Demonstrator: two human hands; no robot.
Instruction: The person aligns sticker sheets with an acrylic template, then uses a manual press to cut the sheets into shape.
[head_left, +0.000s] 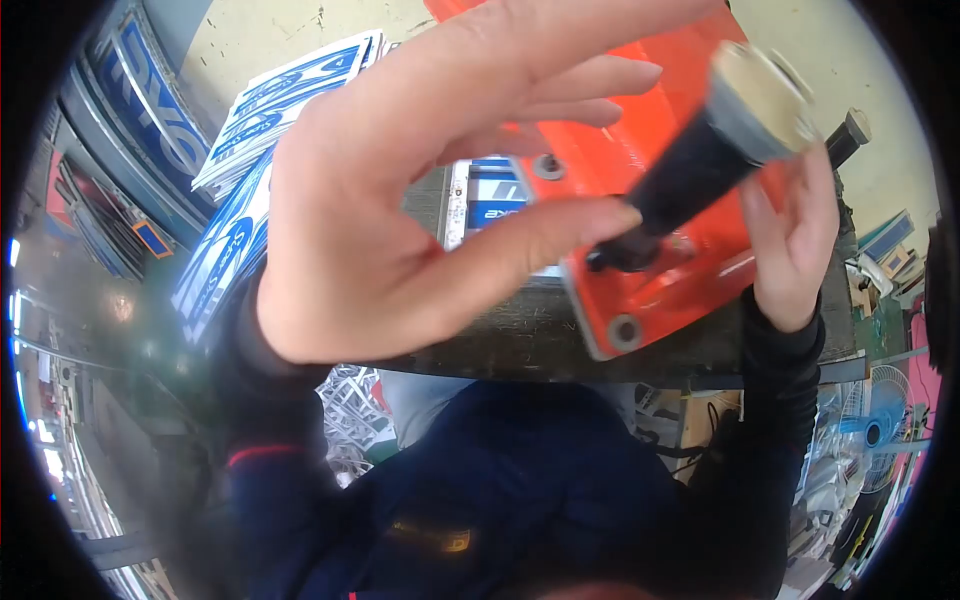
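The left hand (350, 220), open, thumb at the black handle (682, 172) above the red machine (700, 268), seems mid-adjustment, needing steadiness; right hand's (797, 238) grip, alongside, unclear.

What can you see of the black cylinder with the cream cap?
The black cylinder looks smooth, perhaps plastic, with a blurred cream cap and a narrower lower end. It slants up rightward in front of the glossy orange part. The thumb of the left hand appears against its lower side; whether the right hand touches it is unclear.
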